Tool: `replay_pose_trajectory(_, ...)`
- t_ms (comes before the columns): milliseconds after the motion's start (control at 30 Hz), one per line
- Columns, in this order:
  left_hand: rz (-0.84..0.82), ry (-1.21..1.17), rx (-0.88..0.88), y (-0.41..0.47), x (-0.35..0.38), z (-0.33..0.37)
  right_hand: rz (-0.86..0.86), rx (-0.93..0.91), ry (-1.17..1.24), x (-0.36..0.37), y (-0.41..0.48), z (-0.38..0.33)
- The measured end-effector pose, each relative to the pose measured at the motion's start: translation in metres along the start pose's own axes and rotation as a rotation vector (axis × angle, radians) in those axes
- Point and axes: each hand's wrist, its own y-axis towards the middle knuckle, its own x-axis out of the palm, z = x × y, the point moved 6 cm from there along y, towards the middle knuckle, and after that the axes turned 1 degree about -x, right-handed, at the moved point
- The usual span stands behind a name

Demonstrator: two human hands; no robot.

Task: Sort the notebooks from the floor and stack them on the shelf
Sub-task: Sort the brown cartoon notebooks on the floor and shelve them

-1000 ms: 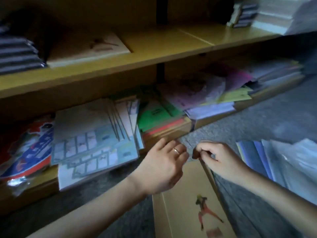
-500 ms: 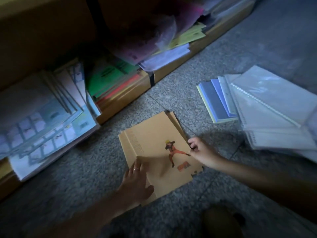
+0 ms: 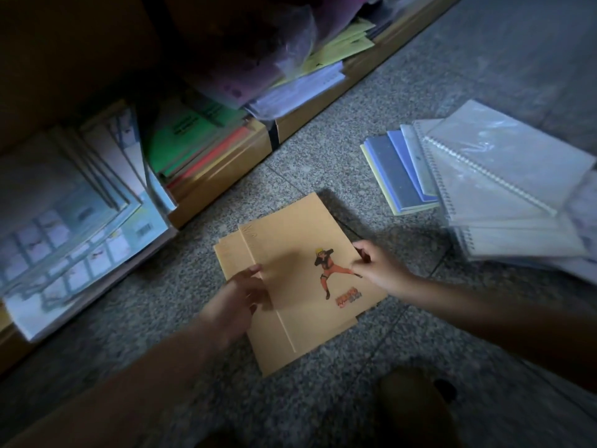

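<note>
Dim view from above of a grey speckled floor (image 3: 323, 402). A second ago the camera faced the shelf (image 3: 219, 185); now it looks down on a small pile of tan notebooks (image 3: 290, 318) lying on the floor before it. The left hand (image 3: 240, 295) has moved from the pile's near corner to the top cover's spine side; blur hides whether its fingers grip or merely press. The right hand (image 3: 378, 268) pinches the opposite edge with curled fingers (image 3: 363, 250). The top cover now sits askew, so a lift seems underway. Blue notebooks (image 3: 397, 176) and clear spiral notebooks (image 3: 500, 189) lie fanned to the right.
</note>
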Motion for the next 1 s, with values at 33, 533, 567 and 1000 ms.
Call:
replay_pose_trajectory(33,-0.025,-0.053,-0.029,-0.002,0.001,0.004,0.013,-0.002,0.009,-0.001,0.0,0.001)
replay_pose_trajectory(533,-0.368,0.28,0.357,-0.044,0.058,0.047,0.483,-0.394,0.511,-0.045,-0.034,-0.056)
replay_pose_trajectory(567,-0.341,0.279,0.414,-0.05,0.06,0.052,0.485,-0.424,0.506,-0.049,-0.036,-0.066)
replay_pose_trajectory(1000,-0.011,0.122,1.181,-0.181,0.023,0.22,0.177,-0.813,0.575,-0.076,-0.055,-0.258)
